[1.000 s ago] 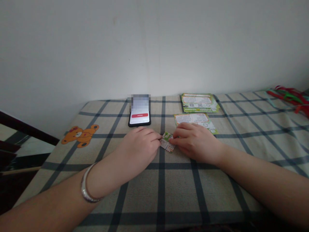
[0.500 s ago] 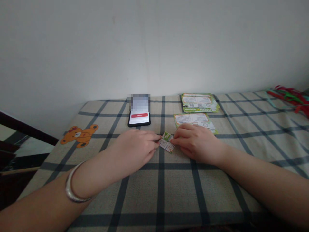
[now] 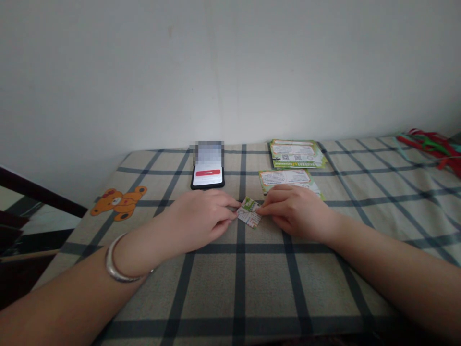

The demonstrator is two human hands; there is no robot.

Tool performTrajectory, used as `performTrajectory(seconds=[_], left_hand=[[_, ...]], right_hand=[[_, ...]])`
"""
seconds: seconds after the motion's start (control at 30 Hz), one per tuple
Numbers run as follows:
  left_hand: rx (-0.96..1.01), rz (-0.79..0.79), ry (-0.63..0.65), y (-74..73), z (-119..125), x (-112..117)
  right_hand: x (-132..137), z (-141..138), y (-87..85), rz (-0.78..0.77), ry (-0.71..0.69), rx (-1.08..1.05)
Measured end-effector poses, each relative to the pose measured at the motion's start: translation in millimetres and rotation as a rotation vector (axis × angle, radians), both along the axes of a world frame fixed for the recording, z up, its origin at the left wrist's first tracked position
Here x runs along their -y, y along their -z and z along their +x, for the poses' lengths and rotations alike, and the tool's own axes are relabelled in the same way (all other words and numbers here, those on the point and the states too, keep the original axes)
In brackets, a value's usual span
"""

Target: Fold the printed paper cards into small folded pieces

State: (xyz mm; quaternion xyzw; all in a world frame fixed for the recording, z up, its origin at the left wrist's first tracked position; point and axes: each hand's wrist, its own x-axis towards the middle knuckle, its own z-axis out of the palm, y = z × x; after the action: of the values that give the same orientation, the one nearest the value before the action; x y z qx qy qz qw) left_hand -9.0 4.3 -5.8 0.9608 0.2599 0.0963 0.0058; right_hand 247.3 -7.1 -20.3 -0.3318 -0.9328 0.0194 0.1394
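A small folded piece of printed paper, green and white, lies turned corner-on on the checked cloth, between my two hands. At its left corner are the fingertips of my left hand, fingers drawn together and the thumb hidden underneath. My right hand presses the paper's right side with a fingertip, its other fingers curled beneath the palm. A silver bangle circles my left wrist. Just beyond my right hand lies a printed sheet in green, orange and white, partly covered by that hand.
A phone with a lit screen stands beyond my left hand. Behind the loose sheet lies a stack of similar printed sheets. An orange bear cutout is at left. Red and green ribbon-like strips lie far right, near the wall.
My left hand and wrist have shifted slightly, with the bangle now a little higher and further right. My right fingertip has moved slightly right along the folded paper, which stays nearly in place.
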Motion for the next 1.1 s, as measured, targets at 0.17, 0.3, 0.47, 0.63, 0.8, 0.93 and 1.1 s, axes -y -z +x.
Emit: performTrajectory(seconds=[0.17,0.3,0.47,0.63,0.8,0.93,1.1], left_hand=[[-0.027,0.057,-0.013,-0.5,1.8,2.6],[-0.001,0.058,0.005,-0.9,1.7,1.4],[0.005,0.070,-0.001,1.3,1.0,1.5],[-0.016,0.105,0.002,2.7,3.2,3.7],[-0.004,0.157,0.028,3.7,5.4,3.7],[0.044,0.097,0.044,5.1,2.0,0.1],[0.067,0.037,0.060,5.4,-1.2,-4.8]], right_hand=[[-2.3,2.5,0.6,0.000,-0.007,-0.006],[-0.5,2.9,0.4,0.054,0.014,0.008],[3.9,-2.7,-1.3,0.130,0.016,0.058],[3.9,-12.8,-6.8,0.132,0.045,0.131],[0.0,-9.8,-8.6,0.067,0.041,0.057],[-0.8,-2.4,-6.1,0.009,0.059,-0.021],[1.6,-0.9,-4.8,0.084,0.056,0.051]])
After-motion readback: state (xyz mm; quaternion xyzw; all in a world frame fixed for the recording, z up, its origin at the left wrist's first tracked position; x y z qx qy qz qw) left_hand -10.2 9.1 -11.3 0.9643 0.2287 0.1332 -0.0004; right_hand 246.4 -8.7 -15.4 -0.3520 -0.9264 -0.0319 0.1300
